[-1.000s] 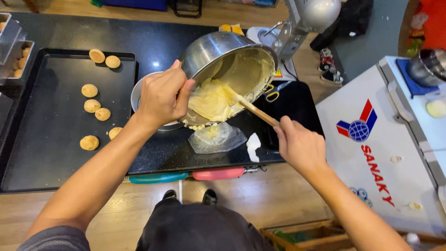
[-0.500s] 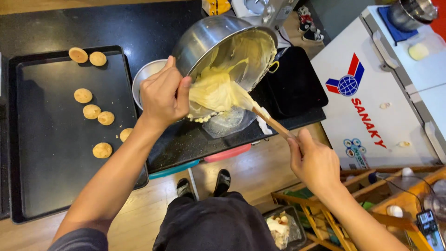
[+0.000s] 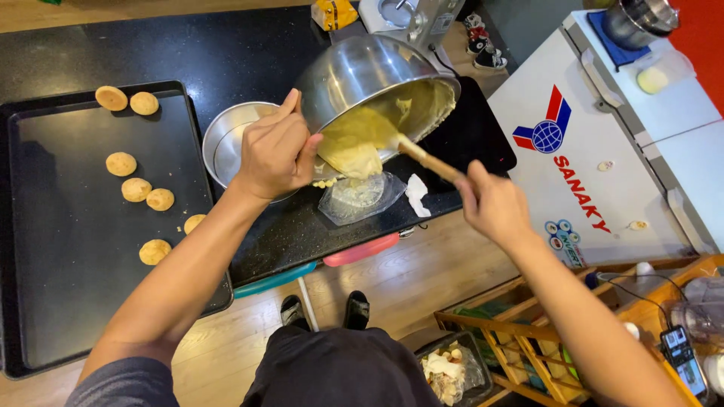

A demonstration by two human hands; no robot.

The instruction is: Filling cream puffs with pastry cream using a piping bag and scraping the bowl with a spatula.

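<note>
My left hand (image 3: pixel 277 148) grips the rim of a large steel mixing bowl (image 3: pixel 362 71) and holds it tilted toward me over the black counter. Pale yellow dough (image 3: pixel 353 145) slides out of the bowl's mouth. My right hand (image 3: pixel 492 200) is closed on the wooden handle of a spatula (image 3: pixel 430 160), whose blade is pushed into the dough. Below the dough lies a clear plastic sheet (image 3: pixel 360 197) with a small lump on it. A smaller steel bowl (image 3: pixel 230 136) sits just behind my left hand.
A black baking tray (image 3: pixel 60 256) at the left carries several round golden cookies (image 3: pixel 136 189). A stand mixer (image 3: pixel 411 16) stands at the back. A white chest freezer (image 3: pixel 641 143) fills the right side, and wooden crates (image 3: pixel 520 332) sit on the floor below it.
The bowl has tipped further and more dough has slid to its rim. My right hand has moved right and up with the spatula. The view has shifted.
</note>
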